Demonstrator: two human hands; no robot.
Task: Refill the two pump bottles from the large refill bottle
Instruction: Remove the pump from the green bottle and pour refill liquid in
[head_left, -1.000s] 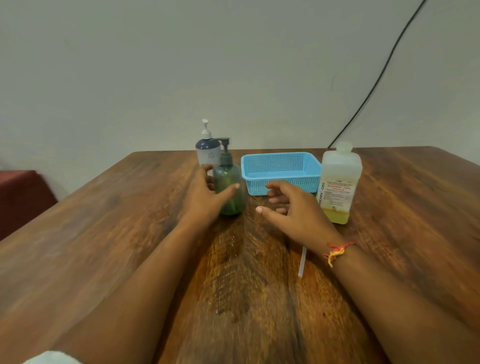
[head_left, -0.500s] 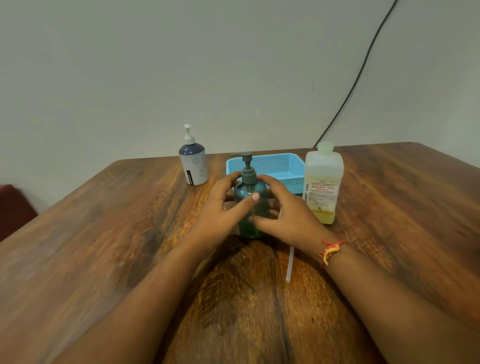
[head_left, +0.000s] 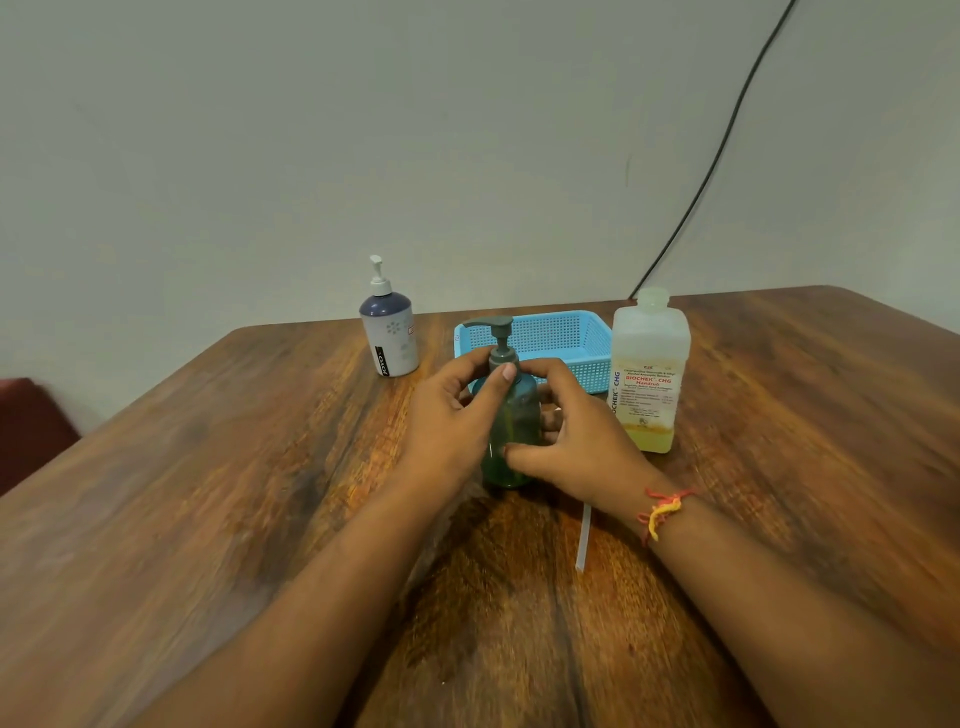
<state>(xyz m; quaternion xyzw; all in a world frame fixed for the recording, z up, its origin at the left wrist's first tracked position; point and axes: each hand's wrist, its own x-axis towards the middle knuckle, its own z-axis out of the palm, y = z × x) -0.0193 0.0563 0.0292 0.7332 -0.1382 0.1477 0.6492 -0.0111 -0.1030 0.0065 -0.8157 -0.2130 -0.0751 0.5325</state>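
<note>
A green pump bottle (head_left: 511, 415) stands upright on the wooden table (head_left: 208, 493) in front of me. My left hand (head_left: 452, 421) grips its neck, thumb on the collar under the grey pump head. My right hand (head_left: 576, 441) wraps the bottle's body from the right. A white pump bottle with a dark blue shoulder (head_left: 389, 325) stands behind to the left, untouched. The large translucent refill bottle (head_left: 649, 369), capped, holds a little yellow liquid at its bottom and stands to the right.
A light blue mesh basket (head_left: 561, 332) sits behind the green bottle. A thin white tube or strip (head_left: 584, 540) lies on the table below my right wrist. A black cable (head_left: 717, 150) runs down the wall. A dark red seat (head_left: 26, 426) shows at far left.
My left hand pulled the green bottle away from the white one toward me and slid up to its neck. My right hand closed around its body.
</note>
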